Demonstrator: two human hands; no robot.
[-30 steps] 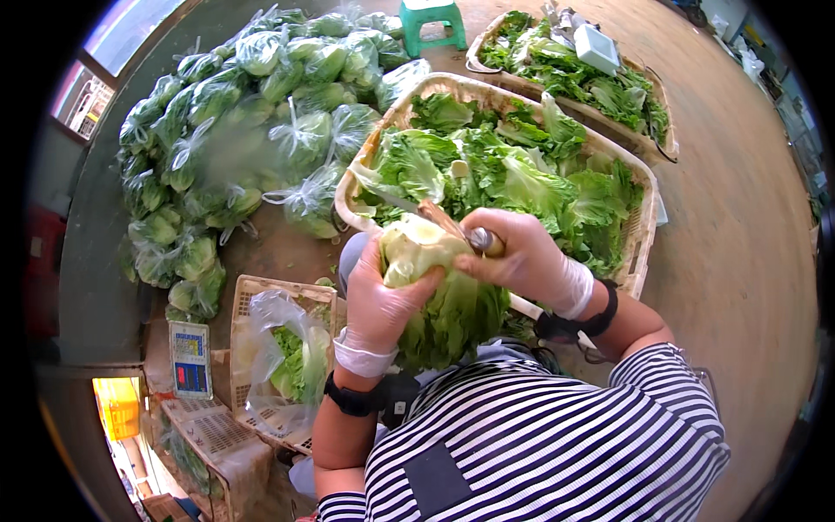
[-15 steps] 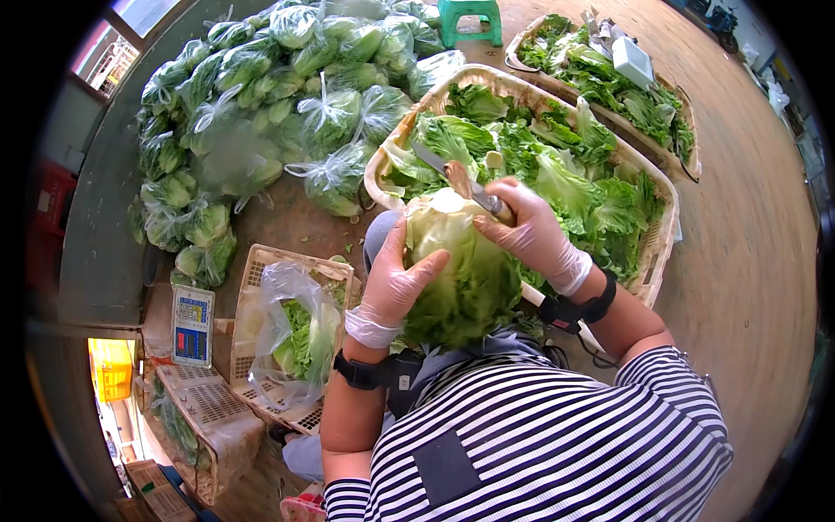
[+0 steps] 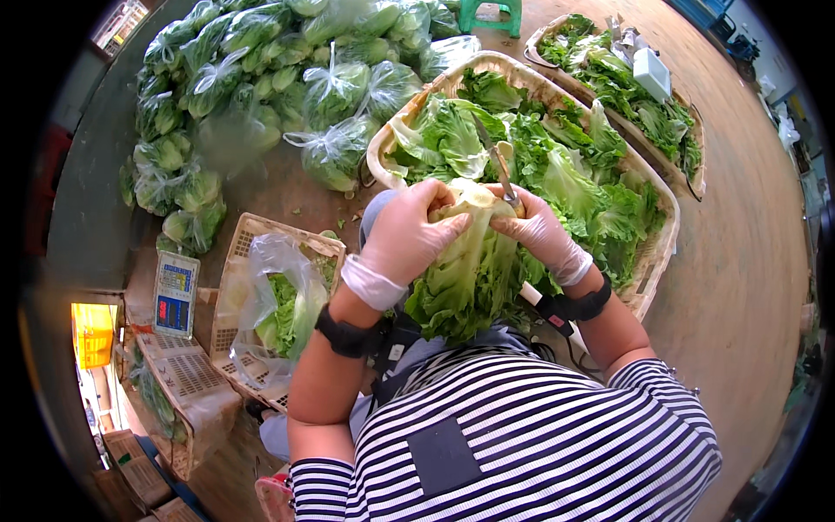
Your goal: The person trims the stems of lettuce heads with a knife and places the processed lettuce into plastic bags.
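A head of lettuce [image 3: 465, 283] hangs in front of my body, its pale cut stem end up and its green leaves down. My gloved left hand [image 3: 404, 235] is closed on the left side of its base, thumb and fingers pinching near the stem. In my gloved right hand [image 3: 541, 230] is a knife [image 3: 497, 161], its blade pointing up and away over the leaves in the crate. The right thumb also presses against the lettuce's base. Directly beyond my hands stands a large off-white plastic crate [image 3: 665, 239] full of loose lettuce leaves [image 3: 557, 178].
Bagged lettuces [image 3: 335, 96] are piled at the far left. A lower-left crate [image 3: 228, 326] holds a lettuce in an open plastic bag [image 3: 277, 296], beside a digital scale [image 3: 176, 294]. Another leaf-filled crate [image 3: 687, 178] and a green stool [image 3: 490, 16] stand farther back.
My left hand has shifted from the lettuce's side up to its stem end. The knife has swung from pointing left to pointing more upright. The lettuce's leaves hang looser, and the view has shifted slightly.
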